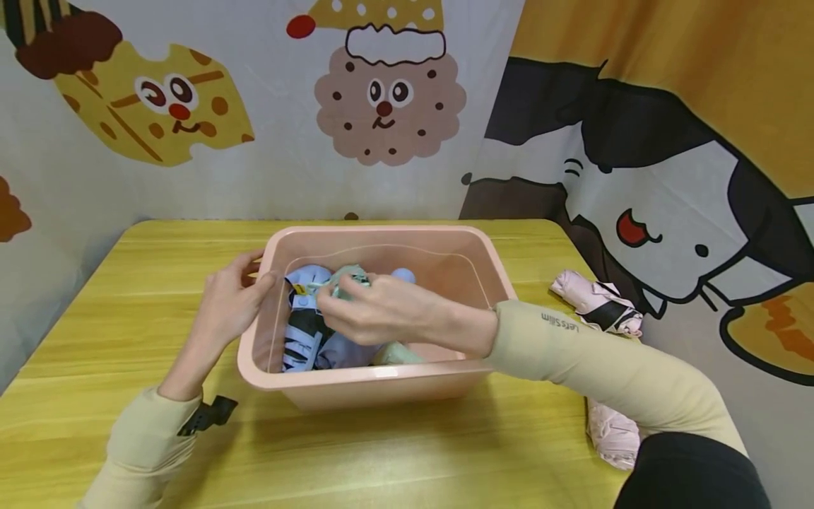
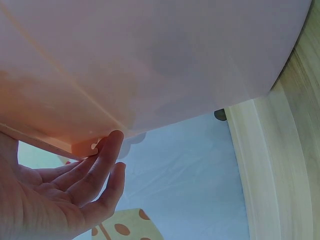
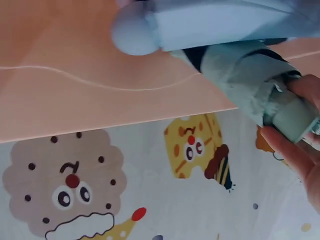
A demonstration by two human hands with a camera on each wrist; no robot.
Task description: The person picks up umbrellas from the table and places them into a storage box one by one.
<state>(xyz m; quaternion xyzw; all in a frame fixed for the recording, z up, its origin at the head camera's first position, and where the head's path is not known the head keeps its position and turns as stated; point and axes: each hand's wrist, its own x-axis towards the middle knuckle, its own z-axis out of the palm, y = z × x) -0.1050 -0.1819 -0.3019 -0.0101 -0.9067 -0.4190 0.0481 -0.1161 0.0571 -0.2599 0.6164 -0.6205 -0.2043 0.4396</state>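
A pink plastic bin [image 1: 381,385] stands on the wooden table. My left hand [image 1: 230,300] holds its left rim, thumb over the edge; in the left wrist view the fingers [image 2: 102,165] touch the underside of the rim. Inside the bin, my right hand [image 1: 375,307] grips the end of a rolled pale green folding umbrella [image 3: 245,80] between thumb and fingers. Beside it lies a light blue umbrella [image 3: 210,22] with a rounded end. More blue and black rolled umbrellas [image 1: 302,339] fill the bin's left side, partly hidden by my right hand.
A pink-and-black rolled umbrella [image 1: 598,304] lies at the table's right edge. Nearer, another pink rolled item [image 1: 612,431] is partly covered by my right arm. A printed cartoon curtain [image 1: 267,177] hangs behind the table [image 1: 159,283].
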